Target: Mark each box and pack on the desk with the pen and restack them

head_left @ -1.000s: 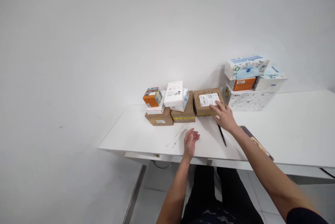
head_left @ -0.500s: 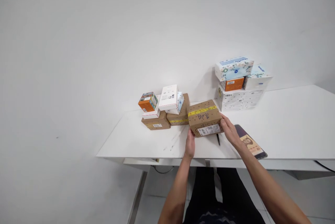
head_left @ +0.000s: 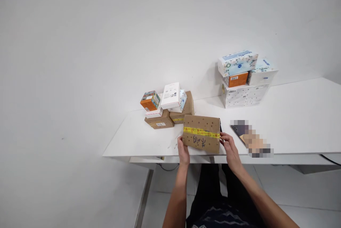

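Note:
Between my two hands is a brown cardboard box [head_left: 201, 125] with yellow tape across it and dark handwriting on the side facing me. My left hand [head_left: 183, 152] grips its left side near the lower corner. On the right side my right hand [head_left: 230, 152] holds the box, fingers bent against its edge. The box is at the front of the white table [head_left: 301, 121]; I cannot tell whether its bottom touches the top. Its shipping label is out of sight. A dark tip, likely the pen, shows behind its right edge.
Left of centre, small boxes, including an orange one [head_left: 150, 101] and a white one [head_left: 171, 95], are stacked on brown cartons [head_left: 160, 119]. At the back right, tissue packs [head_left: 238, 64] and another orange box [head_left: 238, 79] rest on a white dotted package [head_left: 245, 96]. A blurred flat item [head_left: 252, 140] lies right.
The cardboard box has left its place at the back, been turned so the taped side shows, and come toward me. My left hand, empty at first, has joined the right on it.

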Demonstrator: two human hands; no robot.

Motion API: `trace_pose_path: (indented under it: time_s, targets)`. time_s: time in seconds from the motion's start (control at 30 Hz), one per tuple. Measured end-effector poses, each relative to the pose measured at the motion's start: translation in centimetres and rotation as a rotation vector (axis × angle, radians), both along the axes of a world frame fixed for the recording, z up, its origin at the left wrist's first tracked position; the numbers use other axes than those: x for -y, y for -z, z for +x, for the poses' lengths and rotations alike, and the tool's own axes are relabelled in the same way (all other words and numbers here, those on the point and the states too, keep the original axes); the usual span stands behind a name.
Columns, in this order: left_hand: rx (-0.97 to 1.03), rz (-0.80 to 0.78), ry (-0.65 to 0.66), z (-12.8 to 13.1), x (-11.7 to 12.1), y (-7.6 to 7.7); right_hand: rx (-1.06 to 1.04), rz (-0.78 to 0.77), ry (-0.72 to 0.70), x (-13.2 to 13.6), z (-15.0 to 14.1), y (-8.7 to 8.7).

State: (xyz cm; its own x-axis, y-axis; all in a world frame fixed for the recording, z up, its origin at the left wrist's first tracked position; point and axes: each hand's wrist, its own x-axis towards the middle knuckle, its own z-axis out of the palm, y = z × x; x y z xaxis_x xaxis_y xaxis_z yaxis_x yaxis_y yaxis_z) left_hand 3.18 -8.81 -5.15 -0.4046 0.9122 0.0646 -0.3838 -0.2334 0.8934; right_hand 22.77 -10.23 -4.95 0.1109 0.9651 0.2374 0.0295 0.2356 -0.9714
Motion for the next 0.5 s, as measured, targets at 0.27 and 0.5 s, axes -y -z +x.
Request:
trace_pose_path:
  time_s: [0.27,0.5]
  targets:
    - [-0.014,-0.001,0.014,-0.4,0.9,0.1,-0.034,-0.003,-0.006,0.1,0.5,-2.6]
    - [0.055,-0.033,0.030,-1.3,2.7,1.1,-0.054,-0.082,-0.008,0.9,0.2,-1.3]
